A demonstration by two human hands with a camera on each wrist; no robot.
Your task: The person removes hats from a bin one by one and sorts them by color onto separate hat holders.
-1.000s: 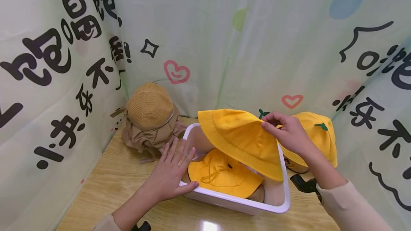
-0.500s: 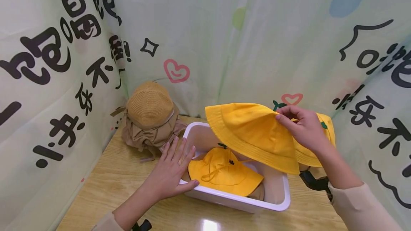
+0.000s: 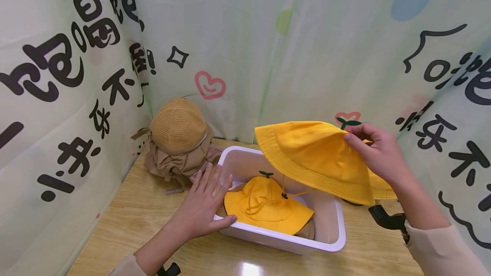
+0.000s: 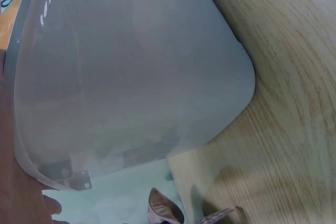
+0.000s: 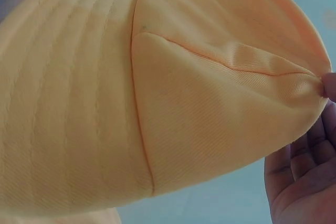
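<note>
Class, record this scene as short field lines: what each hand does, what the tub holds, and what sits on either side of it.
Right hand: pinches the raised yellow hat near its top, by a green sprout
Left hand: rests on the left rim of the white tub, fingers extended
Inside tub: another yellow hat, something brown partly under it
Left of tub: straw-coloured hat over gathered brown fabric
Right of tub: further yellow hat, mostly hidden
Surface: wood-grain table
</note>
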